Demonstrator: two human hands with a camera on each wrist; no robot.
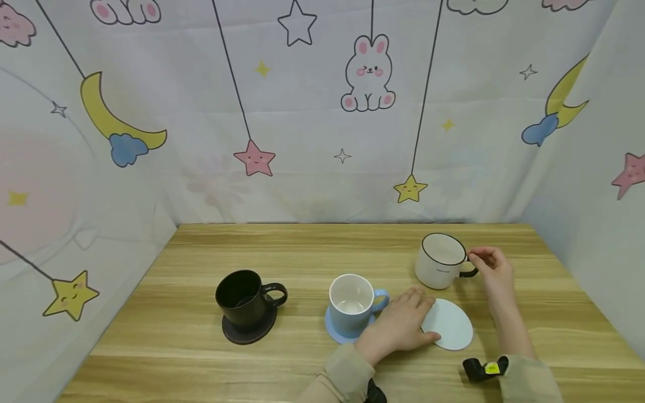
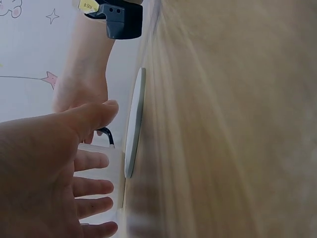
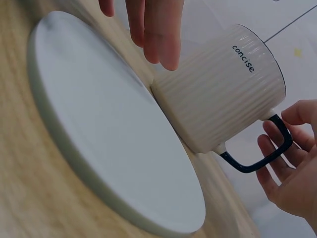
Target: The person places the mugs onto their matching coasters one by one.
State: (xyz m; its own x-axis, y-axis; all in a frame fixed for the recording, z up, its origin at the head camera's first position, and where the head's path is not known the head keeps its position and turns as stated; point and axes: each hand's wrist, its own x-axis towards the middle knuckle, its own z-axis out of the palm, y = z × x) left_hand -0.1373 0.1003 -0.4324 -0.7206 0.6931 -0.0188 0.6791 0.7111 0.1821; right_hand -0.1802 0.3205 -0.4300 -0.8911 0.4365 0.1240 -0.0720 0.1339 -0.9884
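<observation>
A white ribbed mug with a dark rim and the word "concise" on its side stands upright behind a round white coaster. My right hand is at the mug's dark handle, thumb near its top and fingers curled around its far side in the right wrist view. My left hand has its fingers extended, with thumb and fingertips overlapping the coaster's left edge in the head view. The coaster lies flat on the wooden table. In the left wrist view that hand's fingers are straight and spread, holding nothing.
Left of my left hand, a blue mug with a white inside sits on a blue coaster. Farther left, a black mug rests on a black coaster. A patterned white cloth hangs behind the table.
</observation>
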